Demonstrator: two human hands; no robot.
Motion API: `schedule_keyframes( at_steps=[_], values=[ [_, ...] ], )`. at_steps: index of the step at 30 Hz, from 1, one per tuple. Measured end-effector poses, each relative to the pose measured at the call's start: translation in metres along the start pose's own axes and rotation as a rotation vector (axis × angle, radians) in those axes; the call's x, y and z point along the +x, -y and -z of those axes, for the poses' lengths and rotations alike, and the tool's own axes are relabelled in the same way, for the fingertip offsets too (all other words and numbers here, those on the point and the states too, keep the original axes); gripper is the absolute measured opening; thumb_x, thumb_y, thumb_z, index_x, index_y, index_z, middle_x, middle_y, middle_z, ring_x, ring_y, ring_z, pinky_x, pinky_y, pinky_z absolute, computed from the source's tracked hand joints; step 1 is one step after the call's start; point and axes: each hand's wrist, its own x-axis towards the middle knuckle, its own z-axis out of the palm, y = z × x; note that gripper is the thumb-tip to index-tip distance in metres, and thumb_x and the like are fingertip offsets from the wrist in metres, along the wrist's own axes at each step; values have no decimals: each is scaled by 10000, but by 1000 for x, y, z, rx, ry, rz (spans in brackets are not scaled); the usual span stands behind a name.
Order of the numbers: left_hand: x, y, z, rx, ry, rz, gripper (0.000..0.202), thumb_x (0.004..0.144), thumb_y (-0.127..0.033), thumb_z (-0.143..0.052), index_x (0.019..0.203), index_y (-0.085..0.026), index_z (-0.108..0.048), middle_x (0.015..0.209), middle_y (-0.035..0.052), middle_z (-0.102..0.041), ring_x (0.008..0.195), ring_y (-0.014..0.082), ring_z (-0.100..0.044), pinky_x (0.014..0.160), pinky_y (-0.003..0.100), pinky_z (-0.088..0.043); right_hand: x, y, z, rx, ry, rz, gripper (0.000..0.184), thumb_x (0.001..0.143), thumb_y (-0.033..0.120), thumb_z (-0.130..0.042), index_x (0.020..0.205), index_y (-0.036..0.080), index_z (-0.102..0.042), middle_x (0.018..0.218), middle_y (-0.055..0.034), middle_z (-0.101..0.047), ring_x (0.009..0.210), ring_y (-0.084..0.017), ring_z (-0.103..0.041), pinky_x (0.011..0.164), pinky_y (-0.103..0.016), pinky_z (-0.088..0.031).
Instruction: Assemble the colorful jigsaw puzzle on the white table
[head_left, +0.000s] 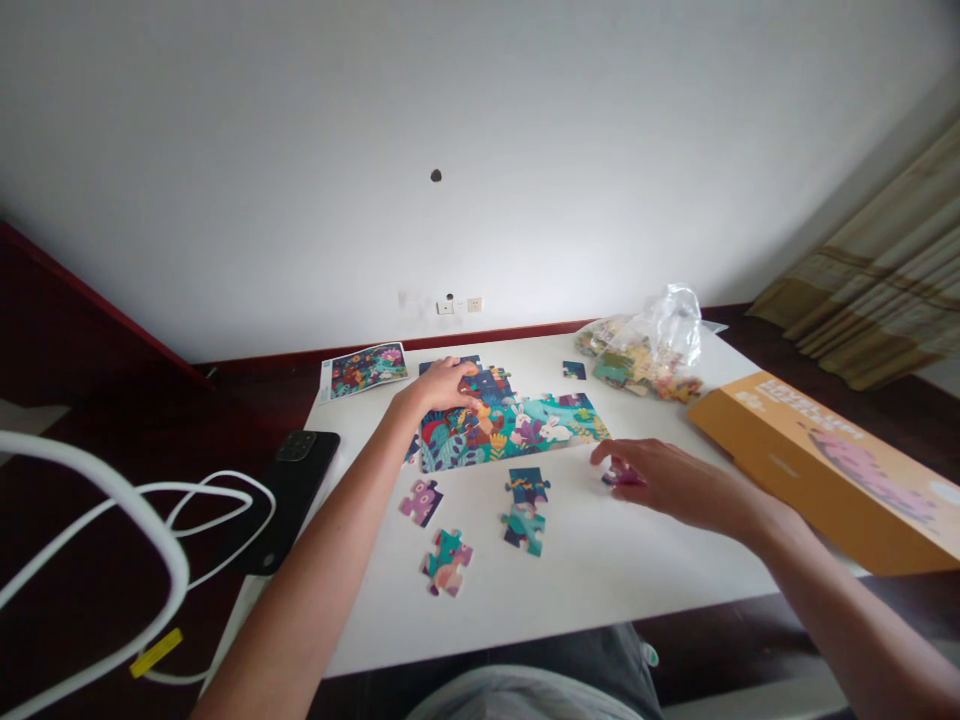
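Observation:
A partly joined jigsaw puzzle (517, 430) with white rabbits and leaves lies on the white table. My left hand (448, 385) rests over its upper left part, fingers spread, and hides some of it. To the right of the puzzle's lower corner, my right hand (660, 478) has its fingers closed around a purple puzzle piece (621, 474), low over the table. Nearer to me lie loose pieces: a purple one (422, 502), a dark blue one (528, 486), a green one (524, 528) and a teal and pink one (448, 562). Another dark piece (574, 370) lies behind the puzzle.
A picture sheet (366, 370) lies at the back left. Back right sits a clear plastic bag (649, 350) of pieces, with an orange box (825, 460) at the right edge. A black phone (300, 490) and white cable (180, 560) are at left. The wall (480, 230) stands behind the table.

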Motion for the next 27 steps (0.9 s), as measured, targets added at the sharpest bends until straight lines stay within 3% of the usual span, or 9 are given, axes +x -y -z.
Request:
schedule_keyframes(
  at_steps=[2, 4, 7, 11, 17, 27],
  values=[
    [1, 0, 0, 9, 2, -1, 719, 856, -546, -714, 1486, -268, -506, 1485, 112, -498, 1380, 311, -488, 1124, 340, -403, 20, -3, 21, 92, 142, 76, 177, 916, 336, -609, 1038, 289, -729, 842, -14, -758, 754, -208, -705, 706, -326, -528],
    [2, 1, 1, 17, 10, 5, 744, 842, -588, -719, 1486, -280, -505, 1484, 111, -502, 1379, 314, -490, 1116, 344, -412, 47, -13, 41, 196, 189, 134, 238, 942, 386, -576, 1076, 276, -740, 794, -8, -752, 692, -186, -683, 673, -311, -521],
    [3, 0, 1, 21, 19, 7, 797, 824, -632, -722, 1499, -274, -497, 1506, 122, -487, 1397, 326, -475, 1118, 351, -413, 93, -36, 58, 240, -91, 106, 337, 888, 473, -636, 1096, 230, -743, 816, -41, -752, 704, -189, -672, 637, -307, -514],
    [4, 1, 1, 36, 18, 7, 802, 827, -599, -723, 1510, -251, -489, 1506, 137, -488, 1396, 328, -478, 1132, 363, -407, 136, -60, 47, 323, -395, 134, 383, 914, 487, -564, 1073, 197, -757, 883, -79, -775, 759, -209, -685, 702, -337, -551],
    [7, 6, -2, 15, 16, -11, 757, 830, -563, -710, 1498, -276, -498, 1491, 113, -497, 1400, 306, -477, 1147, 357, -402, 144, -81, 15, 353, -478, 93, 392, 888, 486, -611, 1085, 179, -756, 911, -69, -782, 768, -216, -686, 696, -318, -546],
    [4, 2, 0, 13, 15, 4, 743, 821, -568, -711, 1477, -273, -524, 1479, 113, -502, 1397, 308, -469, 1142, 355, -404, 151, -68, 8, 169, -639, 6, 357, 924, 417, -587, 1134, 196, -771, 883, -55, -778, 739, -193, -648, 739, -314, -517]
  ],
)
